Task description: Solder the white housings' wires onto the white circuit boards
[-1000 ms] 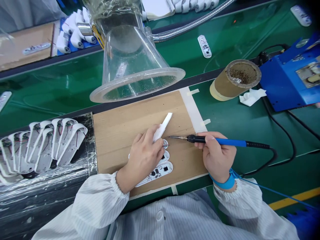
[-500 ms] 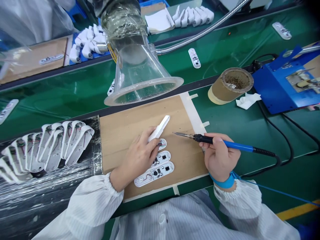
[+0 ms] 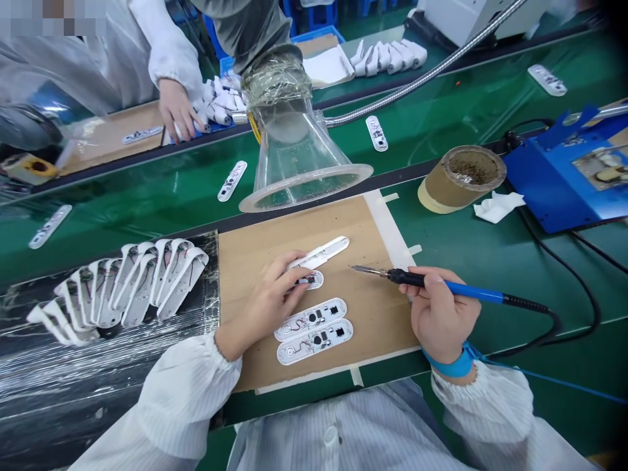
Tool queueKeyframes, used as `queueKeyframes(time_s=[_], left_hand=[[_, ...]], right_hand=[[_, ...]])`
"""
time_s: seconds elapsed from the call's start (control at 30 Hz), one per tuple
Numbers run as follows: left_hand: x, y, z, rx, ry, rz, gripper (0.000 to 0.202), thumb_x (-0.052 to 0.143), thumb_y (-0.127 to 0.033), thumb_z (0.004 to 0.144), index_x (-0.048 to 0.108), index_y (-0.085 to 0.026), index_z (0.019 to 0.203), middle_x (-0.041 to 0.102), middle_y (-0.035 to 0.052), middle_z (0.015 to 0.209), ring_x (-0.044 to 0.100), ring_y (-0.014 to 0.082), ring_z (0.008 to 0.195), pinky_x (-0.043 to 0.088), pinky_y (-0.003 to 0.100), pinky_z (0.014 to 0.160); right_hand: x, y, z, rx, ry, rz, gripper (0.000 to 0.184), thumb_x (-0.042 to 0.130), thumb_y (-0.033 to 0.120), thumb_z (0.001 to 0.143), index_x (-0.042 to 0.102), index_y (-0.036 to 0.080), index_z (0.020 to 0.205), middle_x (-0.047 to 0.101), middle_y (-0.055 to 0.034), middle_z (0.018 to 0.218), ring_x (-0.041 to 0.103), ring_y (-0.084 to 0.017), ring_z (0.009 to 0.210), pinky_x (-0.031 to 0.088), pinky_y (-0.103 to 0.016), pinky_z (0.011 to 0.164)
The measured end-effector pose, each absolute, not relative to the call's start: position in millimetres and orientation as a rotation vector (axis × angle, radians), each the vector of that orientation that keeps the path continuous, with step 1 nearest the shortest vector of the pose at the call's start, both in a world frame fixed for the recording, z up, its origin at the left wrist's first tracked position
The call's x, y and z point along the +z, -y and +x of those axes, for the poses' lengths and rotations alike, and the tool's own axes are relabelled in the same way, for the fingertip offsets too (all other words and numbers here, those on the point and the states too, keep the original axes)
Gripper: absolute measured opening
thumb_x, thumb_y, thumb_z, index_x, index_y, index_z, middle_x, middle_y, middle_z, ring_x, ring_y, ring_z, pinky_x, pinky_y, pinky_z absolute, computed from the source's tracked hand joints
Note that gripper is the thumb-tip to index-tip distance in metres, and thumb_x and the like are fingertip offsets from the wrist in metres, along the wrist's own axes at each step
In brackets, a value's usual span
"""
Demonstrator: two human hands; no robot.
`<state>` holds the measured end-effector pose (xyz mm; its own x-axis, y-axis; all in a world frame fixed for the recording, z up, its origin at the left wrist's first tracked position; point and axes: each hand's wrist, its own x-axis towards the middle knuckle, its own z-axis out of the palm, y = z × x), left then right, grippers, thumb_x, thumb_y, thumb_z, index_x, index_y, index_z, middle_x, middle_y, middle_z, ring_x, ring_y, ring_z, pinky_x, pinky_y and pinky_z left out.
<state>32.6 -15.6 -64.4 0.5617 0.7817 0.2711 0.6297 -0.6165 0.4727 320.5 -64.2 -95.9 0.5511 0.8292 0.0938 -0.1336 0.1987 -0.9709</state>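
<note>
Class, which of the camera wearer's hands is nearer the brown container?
Right: the right hand is on the wearer's side of the brown container; the left hand is farther leftward, over the cardboard.

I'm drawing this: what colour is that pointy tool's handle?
The handle is blue with a black front, best seen in the head view.

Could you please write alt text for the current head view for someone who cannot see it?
A person's right hand holds a soldering iron over cardboard, while the left hand partly covers a circuit board beside a white casing. Two more circuit boards lie nearer the camera, with a row of casings at left and a clear funnel beyond.
</note>
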Motion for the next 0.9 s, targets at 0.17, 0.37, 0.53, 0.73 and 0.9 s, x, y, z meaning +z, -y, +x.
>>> queueKeyframes(time_s=[0.17, 0.37, 0.53, 0.73, 0.9], left_hand=[[-71, 14, 31, 0.775, -1.164, 2.444, 0.015, 0.06, -0.016, 0.107, 0.069, -0.024, 0.116, 0.068, 0.013, 0.14, 0.069, 0.0262, 0.129, 0.061, 0.047, 0.106], [-76, 20, 39, 0.828, -1.227, 2.48, 0.009, 0.059, -0.015, 0.108, 0.066, -0.021, 0.108, 0.068, 0.0134, 0.138, 0.071, 0.0254, 0.122, 0.062, 0.044, 0.099], [-81, 30, 49, 0.808, -1.356, 2.403, 0.007, 0.058, -0.016, 0.108, 0.063, -0.02, 0.105, 0.066, 0.0153, 0.14, 0.07, 0.0272, 0.124, 0.062, 0.045, 0.097], [-81, 33, 51, 0.786, -1.375, 2.307, 0.01, 0.057, -0.017, 0.108, 0.065, -0.021, 0.103, 0.063, 0.0148, 0.144, 0.066, 0.0274, 0.132, 0.059, 0.047, 0.105], [-78, 33, 51, 0.774, -1.372, 2.269, 0.011, 0.056, -0.017, 0.108, 0.065, -0.021, 0.101, 0.062, 0.0148, 0.146, 0.064, 0.0273, 0.135, 0.057, 0.048, 0.109]], right_hand=[[-95, 64, 320, 0.768, 0.721, -1.187, 0.017, 0.073, 0.031, 0.094, 0.083, 0.019, 0.086, 0.069, -0.0006, 0.064, 0.068, -0.016, 0.055, 0.054, -0.03, 0.052], [-95, 64, 318, 0.776, 0.745, -1.172, 0.017, 0.072, 0.029, 0.095, 0.084, 0.02, 0.087, 0.068, 0.0, 0.061, 0.067, -0.016, 0.055, 0.055, -0.029, 0.053], [-95, 68, 315, 0.798, 0.808, -1.198, 0.019, 0.071, 0.03, 0.098, 0.084, 0.02, 0.089, 0.072, -0.0016, 0.066, 0.067, -0.016, 0.056, 0.055, -0.029, 0.054], [-95, 73, 310, 0.876, 0.925, -1.247, 0.021, 0.069, 0.034, 0.102, 0.083, 0.02, 0.093, 0.075, -0.0022, 0.071, 0.073, -0.018, 0.062, 0.058, -0.031, 0.059], [-93, 73, 302, 0.887, 0.971, -1.277, 0.02, 0.07, 0.034, 0.101, 0.083, 0.021, 0.093, 0.077, -0.0024, 0.072, 0.074, -0.018, 0.061, 0.059, -0.03, 0.058]])
